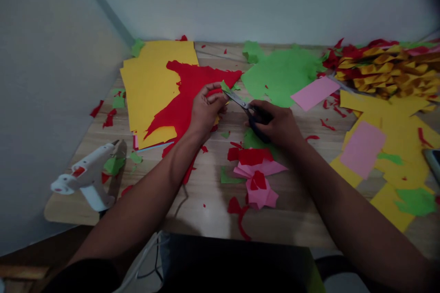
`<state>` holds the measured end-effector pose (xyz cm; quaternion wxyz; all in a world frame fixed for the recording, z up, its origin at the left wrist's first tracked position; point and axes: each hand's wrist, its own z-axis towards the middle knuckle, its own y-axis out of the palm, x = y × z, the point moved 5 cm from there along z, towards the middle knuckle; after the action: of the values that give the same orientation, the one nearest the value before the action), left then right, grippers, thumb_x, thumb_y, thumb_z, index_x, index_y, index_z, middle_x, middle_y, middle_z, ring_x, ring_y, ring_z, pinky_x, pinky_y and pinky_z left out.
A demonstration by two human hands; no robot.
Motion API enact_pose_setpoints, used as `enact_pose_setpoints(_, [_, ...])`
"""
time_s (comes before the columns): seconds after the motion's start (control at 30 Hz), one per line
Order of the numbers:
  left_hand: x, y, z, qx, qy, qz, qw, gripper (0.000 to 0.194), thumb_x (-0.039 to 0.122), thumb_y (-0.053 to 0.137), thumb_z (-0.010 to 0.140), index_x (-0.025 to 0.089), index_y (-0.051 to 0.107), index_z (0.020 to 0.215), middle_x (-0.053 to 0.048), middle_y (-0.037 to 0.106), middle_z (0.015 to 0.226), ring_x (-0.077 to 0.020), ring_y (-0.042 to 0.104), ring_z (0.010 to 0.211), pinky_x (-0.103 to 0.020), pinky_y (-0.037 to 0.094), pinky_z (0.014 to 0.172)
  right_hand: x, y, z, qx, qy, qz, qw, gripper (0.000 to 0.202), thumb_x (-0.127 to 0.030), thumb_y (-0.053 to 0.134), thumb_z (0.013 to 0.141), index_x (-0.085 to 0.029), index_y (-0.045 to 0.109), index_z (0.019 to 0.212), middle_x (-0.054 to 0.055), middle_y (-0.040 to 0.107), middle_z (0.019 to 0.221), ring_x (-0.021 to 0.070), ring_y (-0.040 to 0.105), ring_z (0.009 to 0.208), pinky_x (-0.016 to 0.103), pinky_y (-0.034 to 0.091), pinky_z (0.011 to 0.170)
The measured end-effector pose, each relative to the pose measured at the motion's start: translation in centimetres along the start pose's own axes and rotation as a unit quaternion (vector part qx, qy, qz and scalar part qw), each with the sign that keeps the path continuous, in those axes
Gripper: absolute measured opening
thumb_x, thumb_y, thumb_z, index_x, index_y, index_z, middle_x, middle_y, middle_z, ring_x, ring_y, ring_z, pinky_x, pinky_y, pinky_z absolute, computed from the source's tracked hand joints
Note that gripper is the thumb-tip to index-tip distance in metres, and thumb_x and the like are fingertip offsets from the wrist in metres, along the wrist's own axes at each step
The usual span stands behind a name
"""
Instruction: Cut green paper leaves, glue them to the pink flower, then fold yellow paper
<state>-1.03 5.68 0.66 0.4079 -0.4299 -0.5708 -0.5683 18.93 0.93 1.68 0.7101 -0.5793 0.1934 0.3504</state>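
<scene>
My left hand (pixel 208 109) pinches a small piece of green paper (pixel 225 86) between thumb and fingers. Dark-handled scissors (pixel 243 104) are gripped in my right hand (pixel 277 123), their blades pointing left and meeting the green piece at my left fingertips. Whether the blades are parted is too small to tell. Beneath and behind my left hand lies a ragged sheet of red paper (pixel 197 83), partly over a stack of yellow sheets (pixel 146 94). A large cut green sheet (pixel 280 73) lies beyond the scissors.
A white glue gun (pixel 87 174) stands at the table's left. Pink star-shaped paper (pixel 261 192) lies near the front edge. At right are a heap of folded yellow pieces (pixel 388 71), yellow sheets (pixel 402 137) and pink rectangles (pixel 363 150). Red and green scraps are scattered about; a wall closes the back.
</scene>
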Motion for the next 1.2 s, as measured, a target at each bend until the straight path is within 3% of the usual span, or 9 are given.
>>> enact_pose_setpoints(0.37, [0.0,0.1,0.1,-0.006,-0.011,-0.007,1.0,0.021,0.031,0.077,0.077,0.02,0.061,0.082,0.002,0.066,0.07,-0.0105,0.064,0.057,-0.019,0.051,0.051,0.0,-0.1,0.0,0.011,0.005,0.012,1.0,0.05,-0.039,0.079,0.073,-0.025,0.073,0.121,0.004,0.08,0.098,0.0264,0.074,0.085,0.038,0.058,0.08])
enact_pose_setpoints(0.77, [0.2,0.3,0.0,-0.025,-0.029,-0.022,0.999,0.027,0.038,0.079,0.075,0.02,0.059,0.08,0.002,0.066,0.072,-0.0104,0.064,0.058,-0.019,0.052,0.051,0.3,0.1,0.0,0.004,0.002,0.021,1.0,0.047,-0.036,0.078,0.074,-0.028,0.074,0.12,0.004,0.078,0.112,0.0291,0.075,0.095,0.044,0.058,0.088])
enact_pose_setpoints(0.93, [0.3,0.4,-0.3,-0.023,-0.035,-0.008,0.999,0.031,0.04,0.079,0.076,0.019,0.056,0.079,0.001,0.066,0.072,-0.0105,0.064,0.058,-0.02,0.052,0.053,0.3,0.2,0.0,0.008,0.004,0.023,1.0,0.046,-0.039,0.078,0.075,-0.027,0.073,0.118,0.004,0.079,0.107,0.0276,0.074,0.092,0.041,0.058,0.086])
enact_pose_setpoints(1.2, [0.2,0.5,-0.4,-0.028,-0.044,-0.024,0.998,0.031,0.036,0.078,0.076,0.02,0.052,0.076,0.0,0.069,0.073,-0.0106,0.064,0.058,-0.021,0.051,0.053,-0.8,0.7,-0.2,-0.003,-0.012,0.032,0.999,0.052,-0.042,0.073,0.079,-0.024,0.056,0.125,0.007,0.069,0.103,0.024,0.067,0.093,0.039,0.054,0.086])
